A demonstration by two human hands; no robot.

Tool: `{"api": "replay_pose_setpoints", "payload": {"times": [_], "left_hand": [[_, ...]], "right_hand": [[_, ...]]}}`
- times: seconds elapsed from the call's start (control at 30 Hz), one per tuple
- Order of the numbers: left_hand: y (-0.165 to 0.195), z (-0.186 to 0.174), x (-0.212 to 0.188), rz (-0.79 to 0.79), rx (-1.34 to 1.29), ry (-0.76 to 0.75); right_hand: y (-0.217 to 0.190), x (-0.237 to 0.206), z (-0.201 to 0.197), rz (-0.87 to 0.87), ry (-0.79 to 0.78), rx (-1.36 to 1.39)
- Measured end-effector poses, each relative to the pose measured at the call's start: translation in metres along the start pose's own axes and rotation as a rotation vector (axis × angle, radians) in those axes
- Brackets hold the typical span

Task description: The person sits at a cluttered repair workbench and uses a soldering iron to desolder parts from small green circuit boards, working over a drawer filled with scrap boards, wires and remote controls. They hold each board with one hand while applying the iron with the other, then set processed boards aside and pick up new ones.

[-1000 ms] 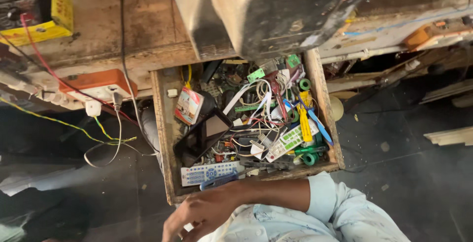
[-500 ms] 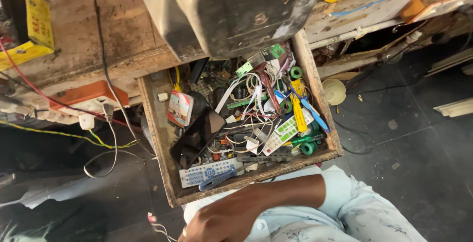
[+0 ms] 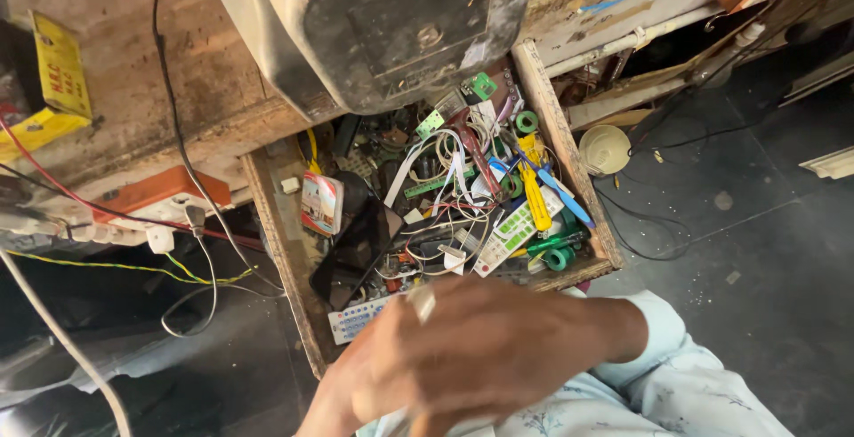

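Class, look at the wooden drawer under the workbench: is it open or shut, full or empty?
Open and full. The wooden drawer is pulled out from under the bench, showing tangled wires, a yellow screwdriver and green tape rolls.

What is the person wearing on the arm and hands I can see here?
One hand shows clearly, bare: no glove, ring or watch visible. Its arm wears a pale blue sleeve with a faint small printed pattern, cuff at the wrist. Whether a second hand lies beneath is unclear.

A hand (image 3: 471, 357) pinches a small white piece (image 3: 422, 302) above the cluttered wooden drawer (image 3: 276, 241).
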State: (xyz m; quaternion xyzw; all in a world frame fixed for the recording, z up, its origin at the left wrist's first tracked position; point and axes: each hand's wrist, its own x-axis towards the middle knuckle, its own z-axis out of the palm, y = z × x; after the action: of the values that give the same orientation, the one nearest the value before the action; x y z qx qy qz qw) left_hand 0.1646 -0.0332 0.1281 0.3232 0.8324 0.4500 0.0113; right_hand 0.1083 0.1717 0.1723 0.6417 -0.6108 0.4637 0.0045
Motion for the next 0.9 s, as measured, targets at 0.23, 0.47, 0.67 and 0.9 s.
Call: {"api": "replay_pose_setpoints", "payload": {"times": [0.23, 0.47, 0.67, 0.9], "left_hand": [[0.017, -0.027, 0.015, 0.096, -0.225, 0.434], [0.008, 0.013, 0.026, 0.206, -0.688, 0.671], [-0.011, 0.029, 0.021, 0.323, -0.943, 0.783], [-0.022, 0.035, 0.01, 0.25, -1.49, 0.193]], "right_hand": [[0.048, -0.051, -0.025, 0.321, 0.339, 0.315], [0.087, -0.088, 0.024, 0.615, 0.196, 0.577], [0.086, -0.094, 0.027, 0.517, -0.141, 0.582], [0.076, -0.101, -0.012, 0.729, 0.117, -0.695]]}}
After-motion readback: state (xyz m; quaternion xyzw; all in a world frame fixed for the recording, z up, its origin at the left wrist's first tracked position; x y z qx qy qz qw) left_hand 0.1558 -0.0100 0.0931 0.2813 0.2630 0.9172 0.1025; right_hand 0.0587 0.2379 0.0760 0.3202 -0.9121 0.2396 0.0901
